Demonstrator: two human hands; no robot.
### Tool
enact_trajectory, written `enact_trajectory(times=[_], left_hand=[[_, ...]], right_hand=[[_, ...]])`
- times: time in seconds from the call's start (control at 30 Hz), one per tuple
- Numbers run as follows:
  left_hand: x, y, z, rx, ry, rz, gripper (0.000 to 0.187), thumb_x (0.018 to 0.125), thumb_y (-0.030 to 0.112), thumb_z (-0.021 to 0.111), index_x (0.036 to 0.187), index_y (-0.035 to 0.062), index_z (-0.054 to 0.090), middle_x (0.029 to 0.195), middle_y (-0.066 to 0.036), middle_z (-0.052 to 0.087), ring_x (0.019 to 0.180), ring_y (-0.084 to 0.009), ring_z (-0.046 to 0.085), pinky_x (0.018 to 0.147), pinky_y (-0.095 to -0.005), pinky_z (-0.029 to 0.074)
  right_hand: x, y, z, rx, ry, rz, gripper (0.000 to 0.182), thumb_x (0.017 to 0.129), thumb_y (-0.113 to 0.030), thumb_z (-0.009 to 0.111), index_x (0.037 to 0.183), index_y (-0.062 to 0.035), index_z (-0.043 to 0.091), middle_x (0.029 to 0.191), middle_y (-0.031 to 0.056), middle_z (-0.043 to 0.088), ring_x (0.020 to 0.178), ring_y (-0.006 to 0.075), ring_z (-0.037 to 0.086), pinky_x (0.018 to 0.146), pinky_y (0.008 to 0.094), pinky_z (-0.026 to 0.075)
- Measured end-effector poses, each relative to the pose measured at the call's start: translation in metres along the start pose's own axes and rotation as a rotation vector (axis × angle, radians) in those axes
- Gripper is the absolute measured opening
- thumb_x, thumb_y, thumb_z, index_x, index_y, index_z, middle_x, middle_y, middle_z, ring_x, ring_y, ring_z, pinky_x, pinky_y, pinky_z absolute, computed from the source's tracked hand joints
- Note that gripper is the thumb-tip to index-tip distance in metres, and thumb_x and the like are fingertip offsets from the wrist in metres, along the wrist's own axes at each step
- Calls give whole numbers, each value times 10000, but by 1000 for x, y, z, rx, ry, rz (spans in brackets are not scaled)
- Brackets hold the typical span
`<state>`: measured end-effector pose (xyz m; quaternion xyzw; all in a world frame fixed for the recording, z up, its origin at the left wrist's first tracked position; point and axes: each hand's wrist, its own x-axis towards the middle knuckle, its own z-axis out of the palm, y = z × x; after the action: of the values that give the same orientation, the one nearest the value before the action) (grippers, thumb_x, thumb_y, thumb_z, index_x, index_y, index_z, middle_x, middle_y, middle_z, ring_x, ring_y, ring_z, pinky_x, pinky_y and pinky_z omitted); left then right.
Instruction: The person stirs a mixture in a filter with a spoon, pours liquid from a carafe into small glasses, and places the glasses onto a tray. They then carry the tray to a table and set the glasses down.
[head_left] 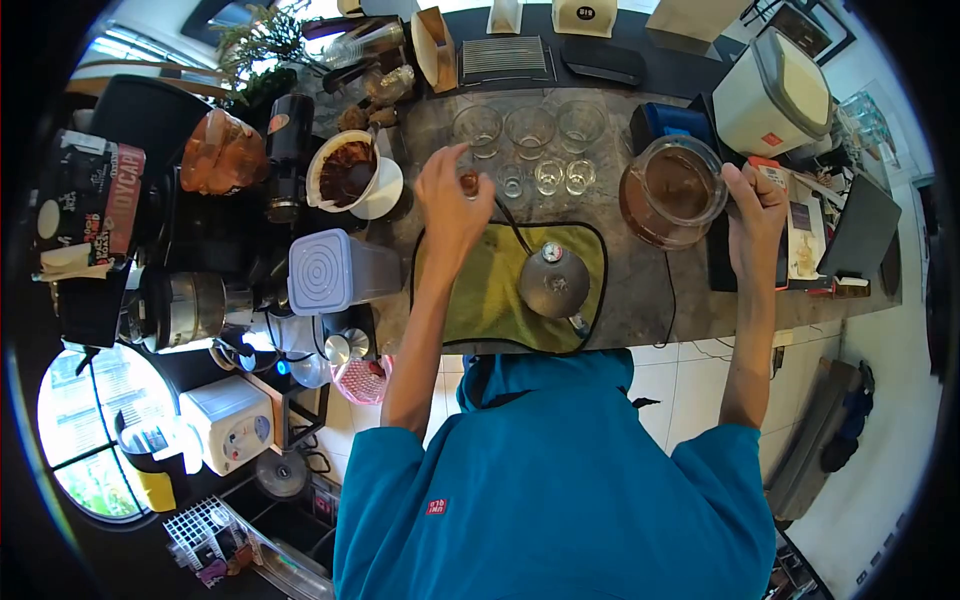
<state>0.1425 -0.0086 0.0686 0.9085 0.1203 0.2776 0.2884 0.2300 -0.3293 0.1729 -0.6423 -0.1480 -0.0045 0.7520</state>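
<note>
Teal shirt point(555, 480) nearest the head camera; both hands occupied above the counter point(635, 320).
Right hand point(757, 200) is closed on the right side of the glass jug point(655, 218), apparently at its handle; the jug lies leftward of it, tilt of its axis unconfirmed. Left hand point(448, 202), farther off, pinches a small glass point(469, 184); three clear glasses point(549, 178) stand between it and the jug. Jug and pinched glass contain brown liquid point(682, 182); the white filter cone point(316, 180) contains dark grounds point(347, 182).

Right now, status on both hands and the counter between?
Left hand holding small glass. Right hand gripping glass server, brown liquid inside. Clear glasses stand between them.
</note>
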Motion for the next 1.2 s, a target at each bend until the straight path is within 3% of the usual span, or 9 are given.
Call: enact_trajectory(times=[0.17,0.23,0.33,0.57,0.67,0.77,0.83,0.97,1.2], left_hand=[[24,17,22,279,-181,144,492,765,366,682,1146,62,623,1050,-136,652,1152,-284,503,998,-430,280],[34,22,26,521,-507,27,533,747,468,684,1103,72,660,1011,-121,676,1130,-286,509,972,-427,285],[41,27,30,670,-665,41,466,738,432,701,1027,67,684,1005,-127,687,1172,-308,484,1005,-475,259],[39,31,34,710,-631,111,499,684,460,760,987,68,702,957,-128,693,1008,-258,585,901,-416,336],[31,35,19,538,-533,75,445,668,435,773,900,62,707,940,-132,694,949,-272,608,855,-414,370],[19,38,-3,249,-202,182,378,626,318,779,840,26,668,836,-166,672,907,-327,610,834,-418,424],[11,54,-27,-217,-30,20,378,663,232,773,896,-13,604,848,-155,670,897,-279,636,792,-387,482],[-16,73,-70,-642,71,-81,353,705,86,801,964,-23,586,918,-86,655,875,-121,612,786,-264,493],[-46,78,-106,-783,0,-11,469,629,66,873,1034,-13,648,917,-60,650,866,-109,602,772,-254,488]], right_hand=[[-4,-1,-4,6,3,0,357,863,-51,688,593,-128,467,630,-110,339,573,-12,276,528,200,203],[-7,-5,1,1,6,-22,344,860,-50,690,598,-122,480,632,-111,346,571,-13,277,526,201,201],[-9,-7,2,-14,19,-54,323,858,-53,693,605,-107,499,629,-112,352,570,-14,279,523,203,195],[-9,-2,0,-100,24,-105,363,860,-92,696,577,-99,470,599,-117,313,566,-9,257,521,216,163],[-11,-7,5,-64,60,-100,378,856,-101,701,572,-101,452,603,-116,316,564,-6,254,520,221,158],[-10,-6,6,-56,44,-102,381,852,-106,707,569,-101,452,602,-114,330,564,-7,260,521,216,165],[-7,-9,15,-37,19,-109,382,849,-109,711,568,-101,453,601,-113,337,565,-8,264,521,214,169],[-4,-22,39,-45,-51,-80,405,838,-114,720,556,-109,430,592,-112,321,549,-5,251,506,222,162],[7,-46,83,-145,-371,-24,384,834,-179,726,554,-90,478,563,-112,348,531,-6,277,485,226,174]])
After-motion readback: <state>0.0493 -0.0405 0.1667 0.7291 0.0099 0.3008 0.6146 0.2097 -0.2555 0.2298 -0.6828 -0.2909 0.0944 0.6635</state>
